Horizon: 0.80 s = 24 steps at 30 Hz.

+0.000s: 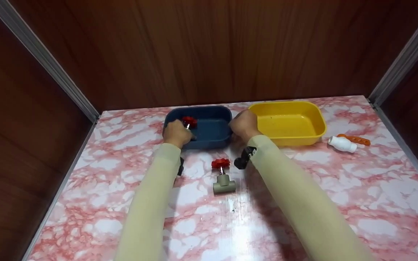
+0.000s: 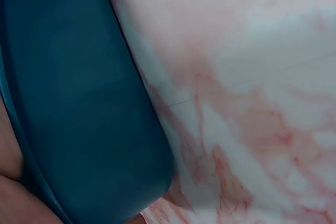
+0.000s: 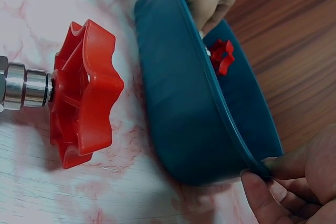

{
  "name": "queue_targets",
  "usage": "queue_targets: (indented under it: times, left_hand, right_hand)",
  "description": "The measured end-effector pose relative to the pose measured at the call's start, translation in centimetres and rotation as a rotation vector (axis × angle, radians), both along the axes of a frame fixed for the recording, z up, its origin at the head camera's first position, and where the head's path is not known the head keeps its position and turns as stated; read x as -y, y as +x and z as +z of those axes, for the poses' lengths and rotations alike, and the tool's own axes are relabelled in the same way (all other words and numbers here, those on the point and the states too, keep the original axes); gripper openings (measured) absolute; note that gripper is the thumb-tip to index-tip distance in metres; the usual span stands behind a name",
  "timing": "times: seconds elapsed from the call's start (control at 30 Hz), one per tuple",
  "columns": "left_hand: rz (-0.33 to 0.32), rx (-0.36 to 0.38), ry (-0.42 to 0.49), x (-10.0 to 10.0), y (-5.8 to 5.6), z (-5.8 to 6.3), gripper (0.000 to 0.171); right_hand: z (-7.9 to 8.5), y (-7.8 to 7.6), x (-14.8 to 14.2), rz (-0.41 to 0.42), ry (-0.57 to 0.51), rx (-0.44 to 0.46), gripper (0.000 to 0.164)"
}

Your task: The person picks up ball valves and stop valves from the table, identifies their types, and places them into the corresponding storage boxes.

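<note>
A dark blue plastic basin (image 1: 210, 144) stands on the marbled table near the back wall. My left hand (image 1: 177, 133) reaches over its left end, with curled fingers inside around the body of a valve with a red handwheel (image 3: 222, 56); the hand hides most of that body. At the opposite end, my right hand (image 3: 299, 184) pinches the basin's rim between thumb and fingers. Closer to me, a second valve (image 1: 224, 184), grey-beige with a red handwheel (image 3: 86, 93), lies on the table between the forearms.
A yellow basin (image 1: 289, 141) stands right of the blue one, beside my right hand. Farther right lie a white plastic fitting (image 1: 342, 144) and an orange strip with holes (image 1: 356, 140). Brown wooden panels (image 1: 209, 54) enclose the table at the back and sides.
</note>
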<state>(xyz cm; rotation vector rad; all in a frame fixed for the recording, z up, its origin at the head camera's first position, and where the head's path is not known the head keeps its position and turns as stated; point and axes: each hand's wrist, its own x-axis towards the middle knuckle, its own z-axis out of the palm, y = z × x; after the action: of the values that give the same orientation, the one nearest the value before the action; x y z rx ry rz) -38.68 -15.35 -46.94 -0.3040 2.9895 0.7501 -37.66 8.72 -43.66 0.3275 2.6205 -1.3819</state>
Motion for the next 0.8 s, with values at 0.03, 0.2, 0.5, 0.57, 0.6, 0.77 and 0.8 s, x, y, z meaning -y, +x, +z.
queue_targets:
  times: [0.03,0.2,0.5,0.57,0.6,0.77,0.8]
  left_hand:
    - [0.001,0.003,0.0,0.0,0.1,0.0,0.047]
    - [0.018,-0.007,0.07,0.3,0.5,0.0,0.06]
    - [-0.017,-0.239,0.205,0.3,1.5,1.2,0.051]
    - [-0.024,-0.246,0.243,0.4,1.9,1.7,0.061]
    - [-0.029,-0.251,0.262,0.5,2.1,1.8,0.064]
    - [-0.06,-0.296,0.346,1.0,3.1,2.2,0.073]
    - [-0.068,-0.306,0.357,1.1,3.3,2.2,0.074]
  right_hand:
    - [0.0,0.0,0.1,0.001,0.001,0.002,0.016]
    - [0.0,-0.1,0.3,0.002,0.007,0.015,0.016]
    - [0.3,-0.2,0.1,0.005,0.015,-0.005,0.019]
    - [0.2,-0.2,0.0,0.007,0.011,-0.011,0.018]
    - [0.1,-0.2,-0.1,0.007,-0.007,0.0,0.017]
    - [0.0,-0.3,-0.1,0.014,-0.025,0.029,0.017]
    - [0.0,-0.3,-0.1,0.017,-0.025,0.032,0.017]
